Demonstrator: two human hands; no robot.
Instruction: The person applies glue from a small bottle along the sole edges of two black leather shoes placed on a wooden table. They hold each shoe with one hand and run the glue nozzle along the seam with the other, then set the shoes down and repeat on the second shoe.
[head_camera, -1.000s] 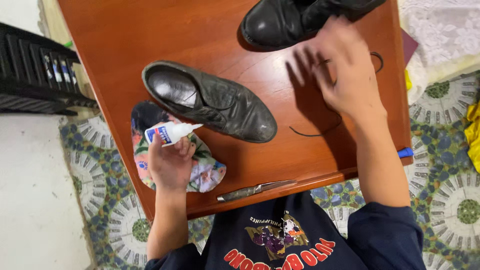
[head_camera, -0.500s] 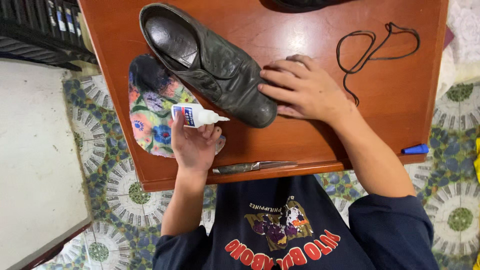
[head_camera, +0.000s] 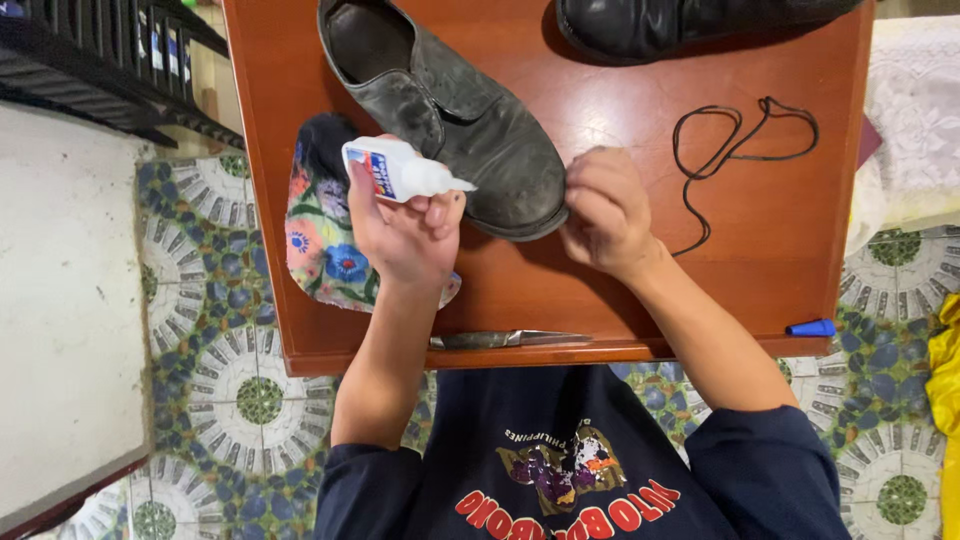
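I looked down on a reddish wooden table (head_camera: 780, 260), the biggest thing under my hands, reaching out past my fingertips on every side. On it, just beyond my fingers, lay a worn grey shoe (head_camera: 450, 110), its toe pointing toward me and ending between my two hands. A second, shinier black shoe (head_camera: 680, 25) sat farther off, well past the fingers of my right hand. Under my left palm and out to its far side spread a flowered cloth (head_camera: 320, 250), partly tucked beneath the grey shoe. My left hand (head_camera: 400, 235) was closed around a small white glue bottle (head_camera: 395, 170), fingers wrapped about its body, the nozzle pointing across toward the toe of the shoe, close to it. My right hand (head_camera: 605, 215) was curled loosely, its fingertips (head_camera: 580, 195) pressed against the toe edge of the grey shoe; I could not tell whether they pinched the sole or only touched it. A loose black shoelace (head_camera: 730, 150) lay just outside my right knuckles. Behind both wrists, along the near edge, lay a thin knife (head_camera: 510, 340), and off beyond my right forearm a small blue cap (head_camera: 810, 328).
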